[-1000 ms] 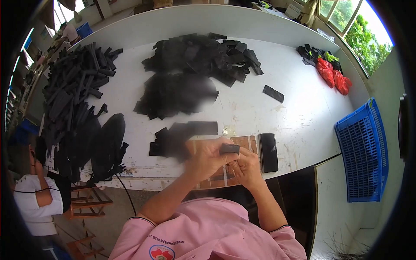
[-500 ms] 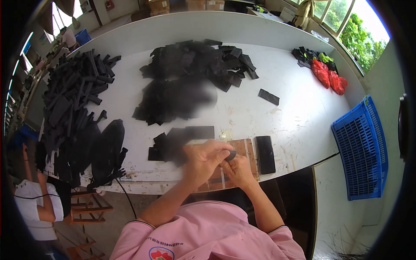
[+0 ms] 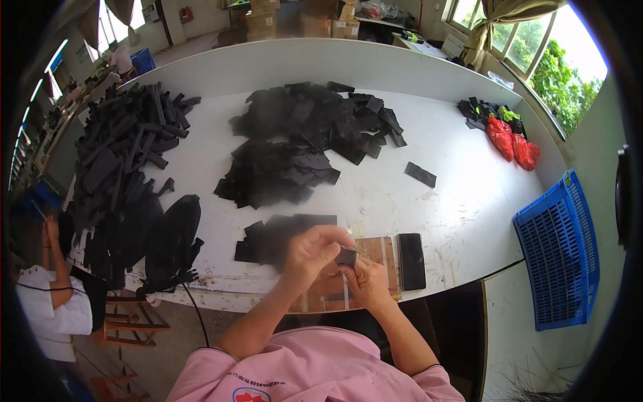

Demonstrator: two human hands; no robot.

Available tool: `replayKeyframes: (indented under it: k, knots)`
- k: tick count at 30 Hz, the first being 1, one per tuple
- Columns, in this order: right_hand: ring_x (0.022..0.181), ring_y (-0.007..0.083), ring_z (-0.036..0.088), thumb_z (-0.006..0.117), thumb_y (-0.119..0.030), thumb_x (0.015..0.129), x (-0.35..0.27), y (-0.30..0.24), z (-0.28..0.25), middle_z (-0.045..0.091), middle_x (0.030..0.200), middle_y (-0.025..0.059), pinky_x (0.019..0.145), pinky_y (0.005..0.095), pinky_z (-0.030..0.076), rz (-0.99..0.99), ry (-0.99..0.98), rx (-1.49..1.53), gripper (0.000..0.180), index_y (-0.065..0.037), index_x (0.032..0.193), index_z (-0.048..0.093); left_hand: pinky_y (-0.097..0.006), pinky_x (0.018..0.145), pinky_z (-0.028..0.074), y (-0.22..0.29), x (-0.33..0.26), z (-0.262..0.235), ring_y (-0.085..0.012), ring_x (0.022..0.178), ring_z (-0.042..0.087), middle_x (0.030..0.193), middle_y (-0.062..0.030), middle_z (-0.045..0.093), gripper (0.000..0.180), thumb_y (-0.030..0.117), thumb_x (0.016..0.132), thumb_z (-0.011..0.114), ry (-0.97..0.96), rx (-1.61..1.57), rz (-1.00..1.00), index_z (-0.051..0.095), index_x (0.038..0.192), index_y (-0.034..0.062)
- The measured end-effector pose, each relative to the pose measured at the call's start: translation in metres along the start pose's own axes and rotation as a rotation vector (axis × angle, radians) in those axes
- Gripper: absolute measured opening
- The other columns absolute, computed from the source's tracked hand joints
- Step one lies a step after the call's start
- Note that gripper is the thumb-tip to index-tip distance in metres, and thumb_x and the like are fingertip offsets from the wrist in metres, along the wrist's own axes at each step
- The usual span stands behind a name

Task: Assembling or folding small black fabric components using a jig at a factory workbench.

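Over a brown board (image 3: 378, 258) at the table's near edge, my two hands come together on one small piece of black material (image 3: 346, 258). My left hand (image 3: 311, 258) is closed, thumb and fingers pinching the piece's left side. Below and to the right, my right hand (image 3: 369, 283) grips its lower edge between thumb and curled fingers. A small stack of flat black pieces (image 3: 258, 242) lies just left of my left hand. To the right of the board rests a black phone (image 3: 411, 261).
Larger heaps of black pieces (image 3: 315, 120) cover the table's middle, and rolled black strips (image 3: 124, 141) pile up at left. One loose black piece (image 3: 420, 175), red bags (image 3: 512, 144) and a blue crate (image 3: 559, 251) are on the right. A co-worker (image 3: 57, 295) sits at left.
The whole view has tilted upward, so the table sits lower in it. Between my hands, more of the black piece shows, and my left fingers have lifted slightly off it.
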State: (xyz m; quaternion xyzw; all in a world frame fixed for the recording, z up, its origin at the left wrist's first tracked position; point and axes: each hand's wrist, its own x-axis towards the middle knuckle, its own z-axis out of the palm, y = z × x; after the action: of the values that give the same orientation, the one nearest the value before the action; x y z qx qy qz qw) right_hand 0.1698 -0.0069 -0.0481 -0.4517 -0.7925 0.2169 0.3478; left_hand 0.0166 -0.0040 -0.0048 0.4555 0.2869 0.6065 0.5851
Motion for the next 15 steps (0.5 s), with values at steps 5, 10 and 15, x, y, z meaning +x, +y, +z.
replayKeyframes:
  k: [5, 10, 15]
  knots:
    - [0.061, 0.0334, 0.055, 0.058, -0.024, 0.076, 0.001, 0.003, -0.003, 0.055, 0.066, 0.0154, 0.052, 0.0418, 0.042, 0.017, -0.058, -0.019, 0.02, -0.004, 0.076, 0.053, -0.023, 0.076, 0.043, 0.012, 0.005, -0.006, -0.0098, 0.083, 0.054, 0.087, -0.0064, 0.06, 0.014, 0.0, 0.082, 0.05, -0.089, 0.224, -0.061, 0.057, 0.094, -0.0022]
    - [0.062, 0.0349, 0.054, 0.058, -0.024, 0.076, 0.003, -0.006, -0.015, 0.054, 0.065, 0.0159, 0.053, 0.0419, 0.042, 0.122, -0.109, -0.034, 0.024, -0.003, 0.07, 0.049, -0.023, 0.076, 0.043, 0.008, 0.004, -0.004, -0.0094, 0.081, 0.054, 0.086, -0.0057, 0.061, 0.012, 0.0, 0.082, 0.05, -0.045, 0.175, -0.086, 0.059, 0.091, -0.0014]
    - [0.061, 0.0307, 0.055, 0.058, -0.025, 0.075, 0.006, -0.008, -0.019, 0.053, 0.064, 0.0112, 0.052, 0.0391, 0.043, 0.04, -0.14, -0.074, 0.023, -0.005, 0.066, 0.05, -0.024, 0.077, 0.043, 0.008, 0.003, -0.008, -0.0097, 0.081, 0.055, 0.086, -0.0058, 0.061, 0.012, 0.001, 0.082, 0.051, -0.035, 0.158, -0.045, 0.059, 0.091, -0.0011]
